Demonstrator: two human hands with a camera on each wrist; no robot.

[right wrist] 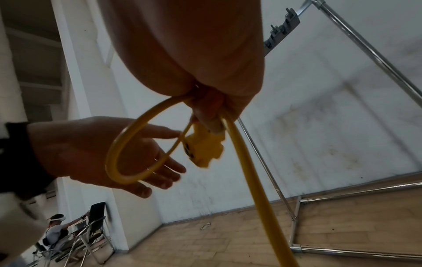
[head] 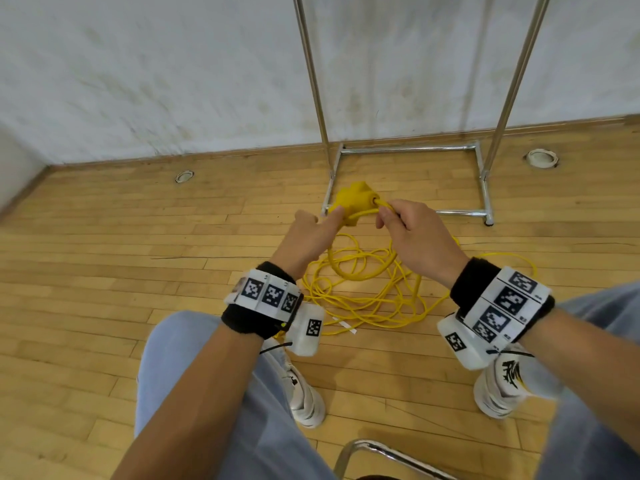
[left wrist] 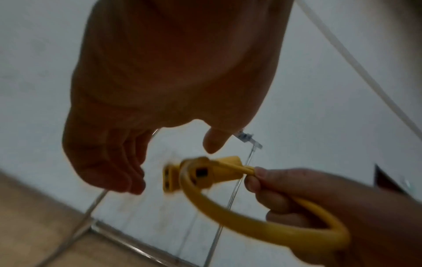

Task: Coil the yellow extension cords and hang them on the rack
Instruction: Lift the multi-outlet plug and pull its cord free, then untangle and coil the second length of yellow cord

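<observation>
The right hand (head: 412,233) is pinching the yellow extension cord (head: 363,271) just behind its socket end (head: 353,202), thumb and forefinger curled round the cable in centre frame of the head view. A small first loop is showing in the right wrist view, curling down and left from the grip before running back up to the fingers, while the long tail is dropping away toward the lower middle of that frame.

The left hand (head: 311,233) is sitting just left of the socket end, fingers straight and relaxed, gripping nothing. In the head view its forefinger looks to be touching the socket block; the left wrist view shows a gap between the fingertips (left wrist: 134,186) and the block, so contact is uncertain.

Most of the cord is lying in a loose tangle on the wooden floor (head: 104,271), below and between the two hands, just ahead of the shoes. The rack (head: 408,150) is standing behind it, upper right of the head view, against the wall.

The key relation: the slack is lying straight below the right-hand grip, with the cable running top to bottom. The left hand is the free one and nearest the loop, so it looks placed to take that loop while the right draws up more cord.
</observation>
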